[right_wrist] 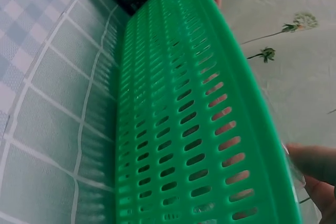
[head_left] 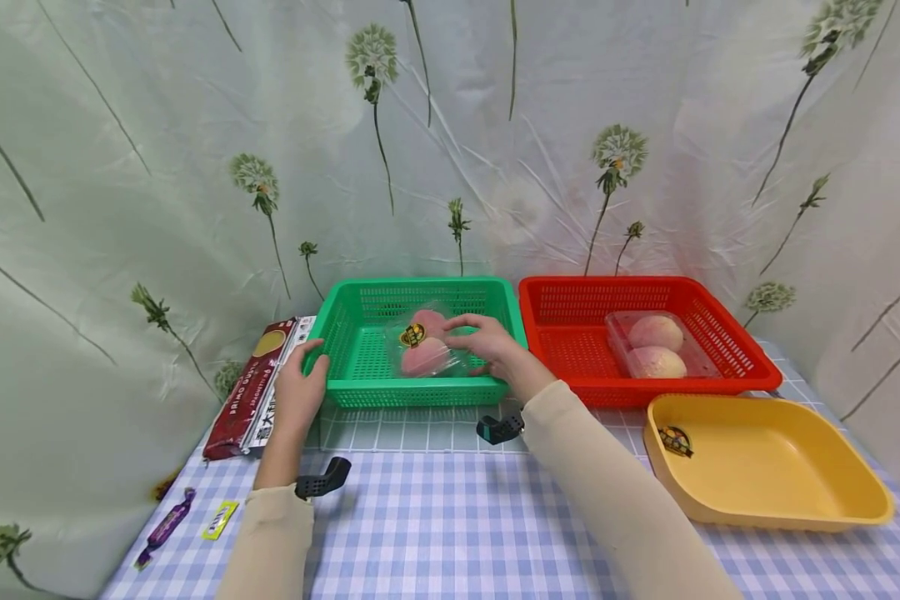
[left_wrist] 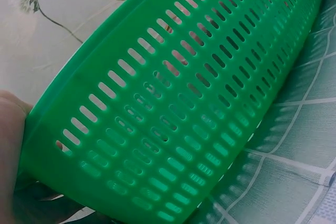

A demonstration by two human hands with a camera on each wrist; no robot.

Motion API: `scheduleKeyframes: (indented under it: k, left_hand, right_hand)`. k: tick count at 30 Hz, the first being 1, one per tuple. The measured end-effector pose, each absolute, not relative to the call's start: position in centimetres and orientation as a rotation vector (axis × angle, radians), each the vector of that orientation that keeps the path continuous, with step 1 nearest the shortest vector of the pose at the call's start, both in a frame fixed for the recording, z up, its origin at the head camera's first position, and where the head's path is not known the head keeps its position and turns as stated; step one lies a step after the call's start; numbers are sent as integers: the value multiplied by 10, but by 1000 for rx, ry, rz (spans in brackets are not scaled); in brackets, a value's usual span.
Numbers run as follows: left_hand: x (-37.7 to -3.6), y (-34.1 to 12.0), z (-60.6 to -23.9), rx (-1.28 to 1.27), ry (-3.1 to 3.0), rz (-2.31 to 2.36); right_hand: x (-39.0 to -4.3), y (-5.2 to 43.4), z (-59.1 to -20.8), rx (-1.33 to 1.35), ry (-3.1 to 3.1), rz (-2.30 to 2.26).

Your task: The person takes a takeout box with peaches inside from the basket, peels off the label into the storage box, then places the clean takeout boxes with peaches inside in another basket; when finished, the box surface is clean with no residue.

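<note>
Peaches in a clear plastic clamshell pack (head_left: 425,348) lie inside the green slotted basket (head_left: 360,354), near its middle, with a round yellow-and-black sticker on the lid. The right hand (head_left: 487,343) reaches over the basket's front rim and rests on the pack's right side, fingers curved over the lid and gripping it. The left hand (head_left: 300,390) grips the basket's front-left corner, thumb against the rim and fingers round the outside wall. From the left wrist view only the heel of that hand shows beside the basket's slotted wall; from the right wrist view two fingertips (right_wrist: 315,162) sit at the basket's rim. The basket stands on a blue-and-white checked tablecloth (head_left: 435,517). Just beside it on the right stands a red slotted basket (head_left: 570,333) holding a second clamshell of two peaches (head_left: 656,343). In front of the red basket lies a yellow plastic tray (head_left: 855,500) with a sticker on its inner wall. Left of the green basket lies a dark red flat packet (head_left: 243,392), and near the table's left edge lie a purple wrapped sweet (head_left: 167,525) and a small yellow label (head_left: 220,518).
</note>
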State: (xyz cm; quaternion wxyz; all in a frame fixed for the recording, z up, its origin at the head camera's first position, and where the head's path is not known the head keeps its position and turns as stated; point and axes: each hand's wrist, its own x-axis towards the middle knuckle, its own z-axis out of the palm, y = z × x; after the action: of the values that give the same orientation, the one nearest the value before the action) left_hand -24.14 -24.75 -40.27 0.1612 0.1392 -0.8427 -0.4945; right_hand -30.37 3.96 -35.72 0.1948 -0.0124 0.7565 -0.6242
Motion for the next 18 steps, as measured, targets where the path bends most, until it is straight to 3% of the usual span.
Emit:
scheduleKeyframes:
  k: [18]
  left_hand:
    - [-241, -252, -401, 357, -2501, -1430]
  right_hand:
    - [-284, 74, -337, 38, 1998, -2280]
